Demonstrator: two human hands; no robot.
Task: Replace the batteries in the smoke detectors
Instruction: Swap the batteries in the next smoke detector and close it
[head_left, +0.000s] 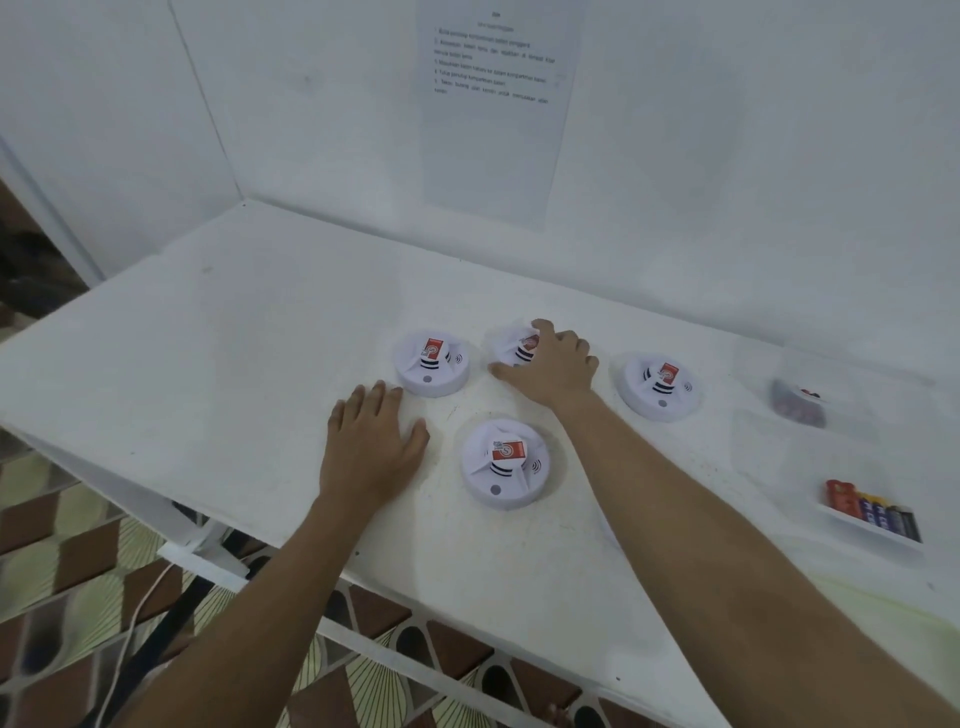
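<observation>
**Grasping the centre-rear detector (509, 345) for battery access**

1. Layout. Four round units stand on the white worktop (208, 374) at mid-frame. They are the centre-rear detector, the left detector (431, 369), the right detector (660, 392) and the front detector (504, 470). They are well apart from each other, so each can be lifted without disturbing the others.

2. Hands. The right hand (553, 366) lies over the centre-rear detector. Its fingers curl over the dome and its thumb is at the lower-left rim, which looks like a grasp for lifting or turning. The left hand (374, 447) lies flat on the worktop with its fingers straight and holds nothing. It is just below the left detector and probably serves as a brace.

3. Orientation. Each unit sits base down, with the domed face and red label up. Being round, the housings have no long axis in plan. No battery door is visible, so it is probably underneath, and the unit would need inverting.

4. Supplies. The batteries (878, 512) lie side by side in a shallow tray (865, 530) at the right edge of the frame. Their long axes run roughly up and down the frame. Above them is a clear container (797, 402) whose contents are too blurred to identify.

5. Reference. A printed sheet (493, 130) hangs on the wall at the top centre of the frame.
</observation>
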